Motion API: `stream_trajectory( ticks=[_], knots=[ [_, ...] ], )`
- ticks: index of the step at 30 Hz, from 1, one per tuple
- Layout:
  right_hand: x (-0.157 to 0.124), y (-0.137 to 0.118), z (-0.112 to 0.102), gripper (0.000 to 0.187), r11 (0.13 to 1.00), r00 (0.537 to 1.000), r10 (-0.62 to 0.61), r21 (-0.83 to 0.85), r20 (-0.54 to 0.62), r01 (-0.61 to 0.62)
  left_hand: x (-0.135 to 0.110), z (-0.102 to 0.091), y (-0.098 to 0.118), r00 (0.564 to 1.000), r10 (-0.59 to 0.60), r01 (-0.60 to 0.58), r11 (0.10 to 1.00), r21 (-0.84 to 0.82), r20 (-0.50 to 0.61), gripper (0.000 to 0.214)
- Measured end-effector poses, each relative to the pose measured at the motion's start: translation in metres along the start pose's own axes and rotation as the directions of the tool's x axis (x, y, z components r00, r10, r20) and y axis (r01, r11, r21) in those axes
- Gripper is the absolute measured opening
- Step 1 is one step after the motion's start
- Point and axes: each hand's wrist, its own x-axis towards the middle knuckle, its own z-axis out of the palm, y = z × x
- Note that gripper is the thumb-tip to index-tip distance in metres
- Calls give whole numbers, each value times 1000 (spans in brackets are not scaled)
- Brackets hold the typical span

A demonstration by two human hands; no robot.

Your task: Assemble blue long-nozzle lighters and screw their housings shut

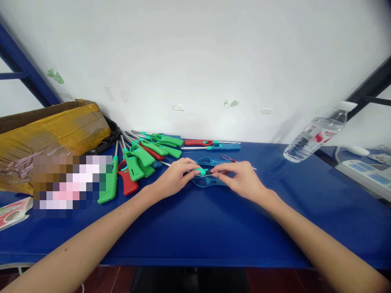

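My left hand (177, 174) pinches a lighter's inner assembly, whose teal trigger (202, 171) shows just past the fingertips. A thin metal rod (165, 164) sticks out to the left of that hand. My right hand (242, 177) is closed with thumb and forefinger on the assembly's dark right end (209, 172); the fingers partly hide it. Directly beneath lies an opened blue lighter shell half (205, 182), partly covered by my hands. Behind it is another blue shell half (207, 160). A screwdriver (229, 158) with a see-through reddish handle lies behind my right hand.
Several green lighters (145, 152) and a red lighter (127, 179) are heaped at left. Another red lighter (198, 142) and a blue lighter (224, 146) lie by the wall. A taped carton (61, 130) stands far left, a tilted water bottle (317, 132) and power strip (368, 173) right.
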Motion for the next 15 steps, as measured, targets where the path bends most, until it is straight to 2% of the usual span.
stream_trajectory(
  ticks=[6, 11, 15],
  knots=[
    [-3, 8, 0, 20, 982, 986, -157, -111, -51, 151, 0, -1, -5, 1000, 3, -3, 1000, 12, 7, 25],
    [-1, 8, 0, 20, 975, 977, -213, -64, -21, 211, 1, -2, -4, 1000, 12, -12, 999, 30, 17, 24],
    [1, 8, 0, 18, 951, 951, -306, -63, -51, 302, 3, -4, -2, 999, 42, -42, 998, 45, -2, 23]
  ],
)
